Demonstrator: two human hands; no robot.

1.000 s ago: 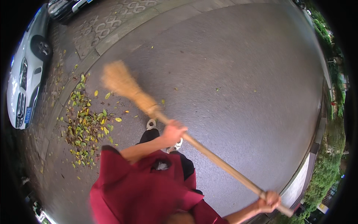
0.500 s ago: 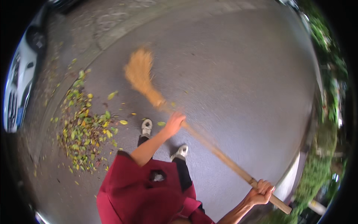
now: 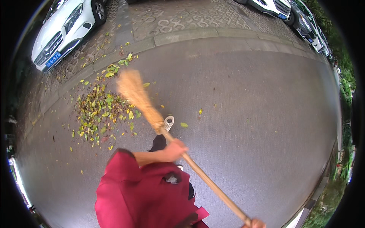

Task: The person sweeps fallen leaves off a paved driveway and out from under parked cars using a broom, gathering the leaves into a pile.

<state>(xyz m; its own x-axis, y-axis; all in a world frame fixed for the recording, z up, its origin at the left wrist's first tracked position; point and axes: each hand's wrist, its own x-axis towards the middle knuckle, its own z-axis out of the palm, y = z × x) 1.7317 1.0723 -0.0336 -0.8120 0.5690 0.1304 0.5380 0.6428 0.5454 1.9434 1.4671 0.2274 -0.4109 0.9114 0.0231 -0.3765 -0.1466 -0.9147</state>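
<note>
A straw broom (image 3: 146, 108) with a long wooden handle slants from the upper left to the lower right. My left hand (image 3: 174, 150) is closed round the handle a little below where the straw is bound on. Near the handle's end, at the bottom edge of the picture, my right hand (image 3: 254, 223) grips it, partly cut off. The blurred bristles stand at the right side of a pile of green, yellow and brown leaves (image 3: 99, 110). Whether the tips touch the pavement I cannot tell. Below the binding shows my light shoe (image 3: 169, 122).
Wet grey pavement (image 3: 243, 114) spreads around me, with a few scattered leaves on it. A stone kerb (image 3: 182, 36) borders patterned paving at the far side. A white car (image 3: 62, 34) is parked at the upper left, another white car (image 3: 270, 7) at the upper right. Greenery (image 3: 323, 205) lines the right.
My view has turned, bringing the kerb and parked cars further in. The bristles have swung left and down to the pile's edge, and my right hand has dropped toward the picture's lower edge.
</note>
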